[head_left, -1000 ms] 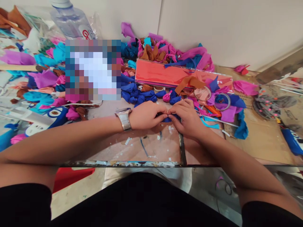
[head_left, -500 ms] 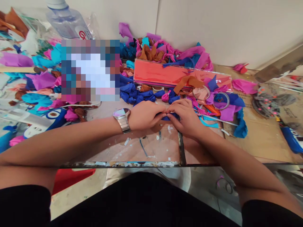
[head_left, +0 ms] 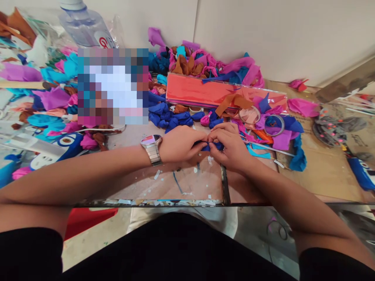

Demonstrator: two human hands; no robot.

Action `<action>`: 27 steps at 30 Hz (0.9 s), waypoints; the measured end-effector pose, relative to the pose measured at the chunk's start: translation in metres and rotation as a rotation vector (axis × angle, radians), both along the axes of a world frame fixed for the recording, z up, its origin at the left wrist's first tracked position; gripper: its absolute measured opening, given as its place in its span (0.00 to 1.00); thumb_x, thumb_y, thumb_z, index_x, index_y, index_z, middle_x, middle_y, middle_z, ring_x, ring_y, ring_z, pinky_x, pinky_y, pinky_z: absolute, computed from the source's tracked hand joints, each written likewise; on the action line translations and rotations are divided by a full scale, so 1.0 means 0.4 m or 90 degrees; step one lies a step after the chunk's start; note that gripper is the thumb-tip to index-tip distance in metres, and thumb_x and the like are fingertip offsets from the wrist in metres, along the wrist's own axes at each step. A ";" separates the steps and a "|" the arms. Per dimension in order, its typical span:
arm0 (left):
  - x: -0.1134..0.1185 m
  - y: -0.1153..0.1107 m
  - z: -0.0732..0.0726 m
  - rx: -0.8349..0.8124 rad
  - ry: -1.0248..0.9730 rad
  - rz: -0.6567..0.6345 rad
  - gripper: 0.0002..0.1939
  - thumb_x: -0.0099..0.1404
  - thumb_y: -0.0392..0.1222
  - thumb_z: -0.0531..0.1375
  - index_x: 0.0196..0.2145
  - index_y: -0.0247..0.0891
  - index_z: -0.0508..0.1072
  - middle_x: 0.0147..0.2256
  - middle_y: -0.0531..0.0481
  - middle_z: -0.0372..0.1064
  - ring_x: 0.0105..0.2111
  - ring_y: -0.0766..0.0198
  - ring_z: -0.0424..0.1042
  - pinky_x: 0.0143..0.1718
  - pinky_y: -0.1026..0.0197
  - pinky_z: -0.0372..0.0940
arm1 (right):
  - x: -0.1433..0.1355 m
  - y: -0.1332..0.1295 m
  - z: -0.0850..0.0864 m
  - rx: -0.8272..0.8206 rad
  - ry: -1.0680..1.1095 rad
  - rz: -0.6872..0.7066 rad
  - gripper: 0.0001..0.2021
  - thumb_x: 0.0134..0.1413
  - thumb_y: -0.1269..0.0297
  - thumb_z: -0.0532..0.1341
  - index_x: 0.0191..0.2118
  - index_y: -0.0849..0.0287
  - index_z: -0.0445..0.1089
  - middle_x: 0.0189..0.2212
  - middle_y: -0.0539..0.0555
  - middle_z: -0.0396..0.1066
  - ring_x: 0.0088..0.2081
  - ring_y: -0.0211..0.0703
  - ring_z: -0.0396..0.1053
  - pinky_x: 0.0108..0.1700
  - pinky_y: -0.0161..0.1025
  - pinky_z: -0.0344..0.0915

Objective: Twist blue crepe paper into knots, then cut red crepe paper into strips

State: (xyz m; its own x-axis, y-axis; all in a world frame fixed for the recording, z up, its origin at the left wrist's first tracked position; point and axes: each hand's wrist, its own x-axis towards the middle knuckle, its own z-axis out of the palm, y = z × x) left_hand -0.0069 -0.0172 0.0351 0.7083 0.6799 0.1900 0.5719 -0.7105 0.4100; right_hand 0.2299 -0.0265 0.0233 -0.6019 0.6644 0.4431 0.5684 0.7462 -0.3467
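Observation:
My left hand (head_left: 184, 143), with a metal watch (head_left: 151, 149) on its wrist, pinches a small piece of dark blue crinkled material (head_left: 207, 148). Facing it, my right hand (head_left: 230, 147) grips the same piece between thumb and fingers. The fingertips of both hands meet over it and hide most of its shape. Just beyond the hands lies a row of dark blue bunched pieces (head_left: 172, 117), with one pink bunched piece (head_left: 206, 118) among them.
A flat red pack (head_left: 196, 89) in clear wrap lies behind the blue bunches. Clear tape rolls (head_left: 274, 125) and colourful scraps sit to the right, near cardboard (head_left: 328, 171). A large plastic bottle (head_left: 86, 27) stands at back left. The table's front edge (head_left: 187, 203) runs before my body.
The fingers of my right hand have curled a little and shifted on the blue piece, so slightly more of it shows between the hands. Otherwise the scene looks the same.

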 end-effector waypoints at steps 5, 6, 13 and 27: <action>-0.004 0.006 0.010 -0.058 -0.033 0.003 0.13 0.74 0.45 0.56 0.38 0.40 0.80 0.30 0.52 0.78 0.28 0.64 0.70 0.33 0.61 0.57 | 0.000 -0.003 0.012 -0.002 -0.003 0.001 0.03 0.67 0.66 0.62 0.41 0.52 0.73 0.38 0.54 0.81 0.50 0.57 0.73 0.57 0.58 0.61; -0.004 0.007 0.012 -0.073 -0.042 -0.004 0.13 0.73 0.46 0.57 0.38 0.39 0.80 0.30 0.52 0.77 0.28 0.65 0.70 0.33 0.61 0.57 | 0.000 -0.004 0.013 0.001 -0.005 0.002 0.03 0.67 0.66 0.62 0.41 0.52 0.73 0.38 0.54 0.81 0.50 0.57 0.74 0.57 0.58 0.60; -0.006 0.012 0.017 -0.149 -0.065 -0.030 0.10 0.69 0.45 0.60 0.37 0.38 0.79 0.31 0.52 0.78 0.29 0.66 0.70 0.34 0.62 0.59 | 0.001 -0.006 0.008 0.012 -0.010 0.006 0.02 0.68 0.66 0.62 0.42 0.53 0.73 0.38 0.53 0.81 0.50 0.56 0.73 0.57 0.58 0.60; -0.005 0.008 0.022 -0.149 -0.051 -0.027 0.15 0.73 0.49 0.56 0.38 0.39 0.79 0.31 0.51 0.77 0.29 0.64 0.69 0.34 0.61 0.58 | 0.002 0.000 0.004 0.008 -0.018 0.021 0.03 0.70 0.65 0.61 0.43 0.53 0.72 0.39 0.54 0.81 0.49 0.55 0.74 0.57 0.57 0.60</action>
State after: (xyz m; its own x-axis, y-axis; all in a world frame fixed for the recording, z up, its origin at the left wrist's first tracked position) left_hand -0.0089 -0.0141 0.0437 0.7264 0.6816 0.0878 0.5026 -0.6140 0.6086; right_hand 0.2308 -0.0267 0.0251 -0.6358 0.6382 0.4341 0.5525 0.7690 -0.3214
